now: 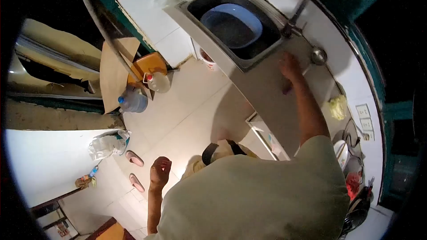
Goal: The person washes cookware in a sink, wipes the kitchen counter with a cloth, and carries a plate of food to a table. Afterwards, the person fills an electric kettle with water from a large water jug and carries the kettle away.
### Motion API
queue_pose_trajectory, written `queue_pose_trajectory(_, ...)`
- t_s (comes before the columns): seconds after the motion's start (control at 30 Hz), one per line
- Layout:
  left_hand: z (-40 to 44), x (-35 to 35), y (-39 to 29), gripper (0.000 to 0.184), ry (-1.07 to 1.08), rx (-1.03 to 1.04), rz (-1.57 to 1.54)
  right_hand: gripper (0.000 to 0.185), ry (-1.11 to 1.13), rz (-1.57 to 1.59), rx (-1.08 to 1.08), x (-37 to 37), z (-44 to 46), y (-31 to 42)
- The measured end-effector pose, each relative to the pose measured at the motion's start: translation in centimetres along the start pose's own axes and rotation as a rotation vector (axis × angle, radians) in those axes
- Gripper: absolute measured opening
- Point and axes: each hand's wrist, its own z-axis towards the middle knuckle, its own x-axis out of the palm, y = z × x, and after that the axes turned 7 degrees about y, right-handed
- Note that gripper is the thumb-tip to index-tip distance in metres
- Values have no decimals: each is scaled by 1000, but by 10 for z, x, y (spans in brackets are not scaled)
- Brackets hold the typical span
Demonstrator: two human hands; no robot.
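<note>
My right hand [290, 66] is over the counter [278, 102], just beside the near right corner of the sink [242, 64]. Its fingers look slightly apart, and I see nothing held in them. A small purple-pink item [288, 90] lies on the counter below my wrist. Inside the sink is a blue basin [255, 24], its inside in shadow. The curved faucet [304, 4] stands behind the sink's right side. My left hand [160, 171] hangs above the floor, away from the counter, its fingers curled together with nothing visible in them.
A metal cup-like item [319, 56] and a yellow-green bag [337, 108] sit along the wall. Farther down are a white plate [341, 153] and dark pans [356, 215]. Two jugs [133, 101] and pink slippers [134, 158] are on the floor. A cabinet door [267, 138] stands ajar.
</note>
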Motion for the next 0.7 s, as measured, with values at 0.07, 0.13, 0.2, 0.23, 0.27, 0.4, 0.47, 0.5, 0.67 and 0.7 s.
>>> queue_pose_trajectory(0.07, 16, -11, 6, 8, -34, 56, 55, 38, -161, -158, -89, 9, 8, 5)
queue_pose_trajectory(0.13, 31, -20, -5, 8, -45, -34, 60, 36, -207, -368, -64, 12, 16, 4)
queue_pose_trajectory(0.2, 44, -22, 4, 9, -105, -15, 132, 35, -296, -507, -184, 10, 24, 1)
queue_pose_trajectory(0.23, 55, -26, -3, 9, -127, 6, 154, 35, -359, -540, -320, 7, 29, -2)
queue_pose_trajectory(0.27, 68, -33, -12, 10, -129, 47, 148, 35, -354, -389, -301, 10, 33, -10)
queue_pose_trajectory(0.4, 144, -64, -4, 10, 7, 177, 77, 41, -152, 707, 231, 32, 43, -31)
queue_pose_trajectory(0.47, 191, -78, 7, 10, 138, 161, 83, 47, -55, 1152, 416, -14, 35, 35)
queue_pose_trajectory(0.5, 214, -87, 10, 10, 151, 255, 154, 48, -38, 1310, 453, -27, 30, 62)
queue_pose_trajectory(0.67, 320, -140, -21, 10, 265, 318, 112, 46, -70, 734, 302, -57, 49, 157)
queue_pose_trajectory(0.7, 337, -148, -23, 10, 264, 360, 135, 41, -132, 777, 400, -56, 56, 165)
